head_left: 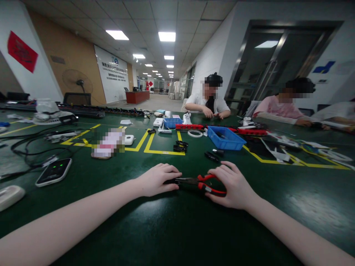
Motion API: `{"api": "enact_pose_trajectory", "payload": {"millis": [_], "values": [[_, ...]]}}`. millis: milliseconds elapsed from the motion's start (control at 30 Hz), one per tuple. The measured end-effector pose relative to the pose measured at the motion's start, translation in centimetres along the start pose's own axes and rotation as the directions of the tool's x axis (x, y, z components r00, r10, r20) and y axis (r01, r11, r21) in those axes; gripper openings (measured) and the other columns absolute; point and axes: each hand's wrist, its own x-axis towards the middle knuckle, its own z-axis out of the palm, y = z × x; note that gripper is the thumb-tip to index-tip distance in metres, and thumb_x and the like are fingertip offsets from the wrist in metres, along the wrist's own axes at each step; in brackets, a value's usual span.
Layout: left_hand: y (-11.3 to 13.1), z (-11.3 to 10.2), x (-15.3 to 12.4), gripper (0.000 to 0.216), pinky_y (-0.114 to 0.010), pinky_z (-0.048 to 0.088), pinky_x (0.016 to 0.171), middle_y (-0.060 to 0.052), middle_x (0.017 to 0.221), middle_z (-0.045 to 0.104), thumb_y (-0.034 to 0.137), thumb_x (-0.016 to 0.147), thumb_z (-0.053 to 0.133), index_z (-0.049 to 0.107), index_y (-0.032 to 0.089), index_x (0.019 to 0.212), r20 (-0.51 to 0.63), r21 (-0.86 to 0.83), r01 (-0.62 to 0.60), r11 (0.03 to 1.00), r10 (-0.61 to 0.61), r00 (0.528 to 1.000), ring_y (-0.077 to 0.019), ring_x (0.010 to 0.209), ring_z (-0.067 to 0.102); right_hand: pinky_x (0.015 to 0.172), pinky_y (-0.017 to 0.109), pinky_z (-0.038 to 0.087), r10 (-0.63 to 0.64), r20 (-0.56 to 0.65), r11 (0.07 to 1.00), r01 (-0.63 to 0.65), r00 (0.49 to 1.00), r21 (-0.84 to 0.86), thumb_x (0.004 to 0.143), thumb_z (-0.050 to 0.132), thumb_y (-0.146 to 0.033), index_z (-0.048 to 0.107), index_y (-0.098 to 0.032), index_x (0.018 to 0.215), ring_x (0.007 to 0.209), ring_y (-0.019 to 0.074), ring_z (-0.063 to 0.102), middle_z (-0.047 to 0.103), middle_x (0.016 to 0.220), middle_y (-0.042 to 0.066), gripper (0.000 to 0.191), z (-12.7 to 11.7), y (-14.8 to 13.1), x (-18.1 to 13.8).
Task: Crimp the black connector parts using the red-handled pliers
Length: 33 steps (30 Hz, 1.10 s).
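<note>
The pliers (201,181) with red and black handles are in front of me, near the middle of the green worktop (177,236), their nose pointing toward my left side. My right hand (230,184) is wrapped around the handles, which stand somewhat spread, with my index finger lifted off them. My left hand (159,179) is narrowed, fingers and thumb pinching a small black piece (171,181) right at the tip of the pliers; I can't tell whether the tip grips it.

Just beyond my right hand lie some black parts (212,157), and behind them a blue bin (227,143) with dark items inside. Farther left, more black parts (180,147) lie inside a yellow tape outline (165,152), with a white ring (195,133) and a red strip (189,126) behind.

Out past my left hand are a phone (107,146) with its screen blurred, a white square device (129,139) next to it, and, nearer to me, a dark-screened device (54,172) showing green lights. Black cables (20,147) run along that side.

Across the worktop sits a person in white (220,105), and farther right one in pink (273,103).
</note>
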Motion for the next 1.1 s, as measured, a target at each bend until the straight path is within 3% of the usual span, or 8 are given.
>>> {"api": "enact_pose_trajectory", "payload": {"millis": [167,600,800,1100], "values": [[0.01,0.15,-0.06,0.045,-0.045,0.04,0.111,-0.012,0.141,0.056,0.032,0.096,0.058,0.054,0.019,0.139,-0.032,-0.01,-0.032,0.999,0.032,0.999,-0.0275,0.128,0.053,0.098,0.054,0.044,0.014,0.033,1.0,-0.015,0.999,0.022,0.075,0.072,-0.047,0.06,-0.019,0.106,0.083,0.0261,0.068,0.073,0.092,0.009,0.044,0.0,-0.14,0.11],[0.14,0.04,-0.19,0.05,-0.052,0.031,0.117,-0.013,0.143,0.054,0.021,0.086,0.06,0.054,0.02,0.136,-0.073,-0.005,-0.005,1.0,0.005,0.997,-0.0304,0.133,0.05,0.095,0.055,0.045,0.026,0.044,0.999,-0.028,0.999,0.041,0.075,0.071,-0.047,0.062,-0.019,0.105,0.083,0.0274,0.069,0.073,0.092,0.009,0.042,0.02,-0.24,0.14],[-0.2,0.17,-0.41,0.056,-0.05,0.031,0.121,-0.014,0.158,0.038,0.032,0.093,0.061,0.047,0.018,0.146,0.021,-0.135,0.043,0.99,-0.04,0.999,-0.0297,0.146,0.037,0.095,0.054,0.045,0.023,0.035,0.999,-0.024,0.999,0.03,0.074,0.072,-0.046,0.06,-0.018,0.105,0.083,0.0269,0.068,0.072,0.092,0.01,0.043,0.16,-0.34,-0.01],[0.26,-0.14,-0.29,0.054,-0.052,0.029,0.121,-0.016,0.156,0.041,0.04,0.09,0.069,0.055,0.018,0.137,0.025,-0.166,0.028,0.986,-0.024,0.999,-0.03,0.146,0.038,0.091,0.052,0.046,-0.012,0.014,1.0,0.012,1.0,0.017,0.074,0.072,-0.045,0.06,-0.019,0.107,0.081,0.0262,0.067,0.072,0.091,0.009,0.044,-0.15,-0.41,0.06]]}}
